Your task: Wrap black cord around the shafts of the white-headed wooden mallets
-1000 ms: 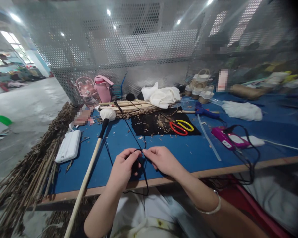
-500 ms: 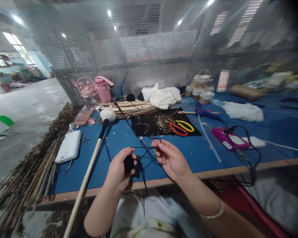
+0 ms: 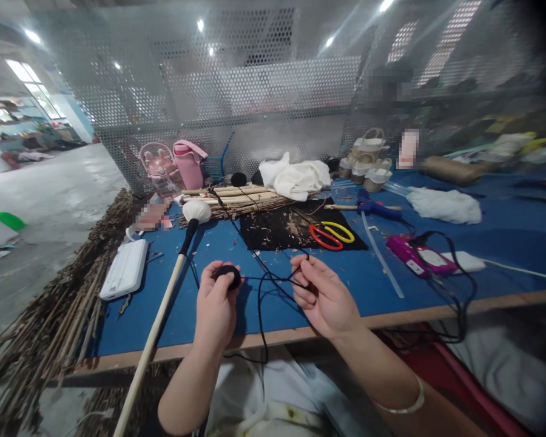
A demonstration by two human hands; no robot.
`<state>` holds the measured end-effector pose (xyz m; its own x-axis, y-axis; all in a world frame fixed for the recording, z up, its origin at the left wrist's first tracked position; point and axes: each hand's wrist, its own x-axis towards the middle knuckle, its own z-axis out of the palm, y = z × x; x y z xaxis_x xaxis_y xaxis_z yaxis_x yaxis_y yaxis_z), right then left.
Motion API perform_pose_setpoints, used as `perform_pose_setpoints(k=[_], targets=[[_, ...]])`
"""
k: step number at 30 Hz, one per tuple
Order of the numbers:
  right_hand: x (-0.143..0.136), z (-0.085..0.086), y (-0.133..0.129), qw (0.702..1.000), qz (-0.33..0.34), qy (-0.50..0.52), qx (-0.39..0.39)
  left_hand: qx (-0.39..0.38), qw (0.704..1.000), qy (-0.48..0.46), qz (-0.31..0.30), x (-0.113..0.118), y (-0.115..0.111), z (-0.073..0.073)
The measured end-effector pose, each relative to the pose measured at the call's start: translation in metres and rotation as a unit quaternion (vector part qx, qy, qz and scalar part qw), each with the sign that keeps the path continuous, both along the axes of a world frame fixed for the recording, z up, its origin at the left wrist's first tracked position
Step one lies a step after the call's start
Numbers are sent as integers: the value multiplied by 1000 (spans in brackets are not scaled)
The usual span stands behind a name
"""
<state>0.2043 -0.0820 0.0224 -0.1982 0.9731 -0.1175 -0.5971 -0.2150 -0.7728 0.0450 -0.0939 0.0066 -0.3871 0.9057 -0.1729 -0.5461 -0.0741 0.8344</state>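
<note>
In the head view, my left hand (image 3: 215,312) pinches a small black ball (image 3: 230,278) between thumb and fingers, above the desk (image 3: 382,315). My right hand (image 3: 330,300) pinches black cord (image 3: 261,328) at the fingertips. Strands cross between them, so a hard pull could cinch a snarl, and a loose thumb could drop the ball. Beyond, cord crosses near the black cloth (image 3: 264,233) with wood scraps and scissors (image 3: 313,232); slack might snag there or on the stick bundle (image 3: 236,197).

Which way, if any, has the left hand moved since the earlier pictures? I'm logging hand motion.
Yes: the left hand has shifted leftward, nearer to the pale stick, which has hardly moved in the view.
</note>
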Motion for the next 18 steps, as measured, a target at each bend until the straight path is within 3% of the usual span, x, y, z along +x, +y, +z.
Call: perform_pose_setpoints(k=[6, 12, 18], targets=[[4, 1, -3, 1000, 15, -9, -3, 62, 998, 3, 15, 0, 5, 6], [3, 1, -2, 1000, 25, 1, 9, 30, 997, -22, -64, 9, 0, 0], [2, -2, -1, 1000, 24, 15, 3, 82, 996, -13, -36, 10, -1, 6]])
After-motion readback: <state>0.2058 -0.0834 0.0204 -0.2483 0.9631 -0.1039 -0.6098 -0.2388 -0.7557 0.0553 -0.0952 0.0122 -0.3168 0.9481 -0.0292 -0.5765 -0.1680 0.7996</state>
